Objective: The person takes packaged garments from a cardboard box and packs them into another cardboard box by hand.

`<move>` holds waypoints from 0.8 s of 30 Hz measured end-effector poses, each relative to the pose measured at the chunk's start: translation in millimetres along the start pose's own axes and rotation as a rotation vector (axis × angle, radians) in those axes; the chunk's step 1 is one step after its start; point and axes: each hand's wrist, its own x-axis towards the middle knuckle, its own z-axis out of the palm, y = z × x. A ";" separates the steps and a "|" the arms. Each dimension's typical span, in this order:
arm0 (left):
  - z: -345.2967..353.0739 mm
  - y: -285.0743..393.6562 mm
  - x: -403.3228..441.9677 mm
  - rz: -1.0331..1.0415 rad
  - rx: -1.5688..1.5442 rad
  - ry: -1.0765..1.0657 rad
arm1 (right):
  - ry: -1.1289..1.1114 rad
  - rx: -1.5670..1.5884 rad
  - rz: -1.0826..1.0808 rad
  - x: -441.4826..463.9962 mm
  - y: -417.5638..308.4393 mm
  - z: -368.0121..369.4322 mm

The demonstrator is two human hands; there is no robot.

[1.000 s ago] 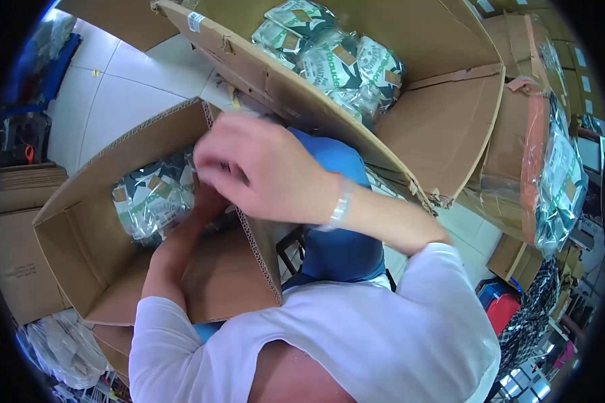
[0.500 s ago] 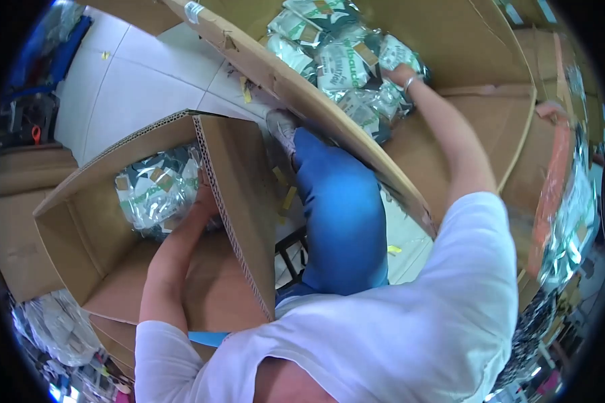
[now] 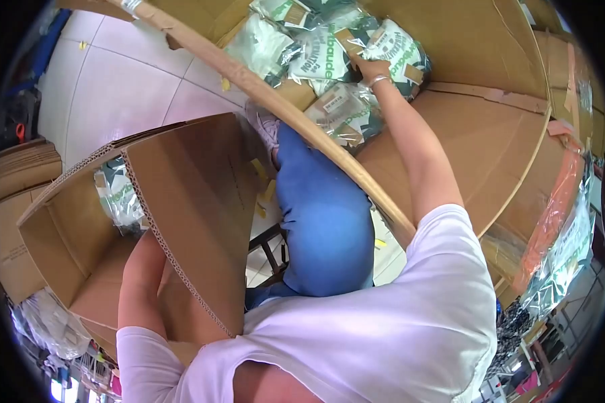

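The left forearm [image 3: 141,275] reaches down into the smaller carton [image 3: 66,234], where a clear-wrapped package [image 3: 119,193] with green print shows just past it; whether the left fingers are spread or closed cannot be told. Farther off, the right hand [image 3: 375,70] is in the larger carton [image 3: 477,40], its fingers at the left edge of a plastic-wrapped bag [image 3: 396,50] printed in green; they point leftward, and whether they grip it I cannot tell. A second bag [image 3: 319,60] lies just left of the fingers and a third bag [image 3: 343,114] just below the hand. Between the cartons stands a leg in blue trousers [image 3: 329,221], and the larger carton's thick rim [image 3: 302,125] runs slantwise between leg and right hand. Beyond lie floor tiles [image 3: 128,74] on the left and a bundle in clear plastic [image 3: 563,248] on the right. The smaller carton's side wall [image 3: 195,215] hides the left hand and part of the package; the top edge of the view cuts off the farthest bags [image 3: 286,10]
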 end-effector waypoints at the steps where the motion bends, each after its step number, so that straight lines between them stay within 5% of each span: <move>1: -6.0 1.8 2.9 0.010 0.002 -0.004 | 0.126 0.055 -0.092 13.8 15.6 24.8; 2: -5.4 -0.4 4.4 0.015 -0.001 0.002 | 0.210 0.008 -0.148 11.2 19.9 41.2; 6: -16.3 0.9 1.5 0.048 0.017 -0.001 | -0.655 0.536 -0.133 -5.9 -7.4 39.0; 8: -22.8 2.4 1.1 0.064 0.022 -0.005 | -0.661 0.168 -0.367 -47.6 -58.4 -42.3; 13: -15.5 1.4 5.6 0.075 0.008 0.000 | -1.028 -0.208 -0.390 -13.6 -60.9 -115.7; 14: -15.0 1.5 6.6 0.076 0.003 -0.003 | -0.839 -0.741 -0.475 0.3 -56.7 -105.4; 17: -14.4 4.2 6.9 0.082 -0.007 -0.005 | -0.791 -0.959 -0.925 -12.4 -9.0 -71.9; 19: -14.0 3.8 5.5 0.085 -0.016 -0.004 | -0.710 -0.835 -1.136 -1.6 22.9 -28.6; 24: -18.8 5.3 6.2 0.111 -0.045 -0.008 | -0.596 -0.895 -1.075 -63.3 3.2 -10.7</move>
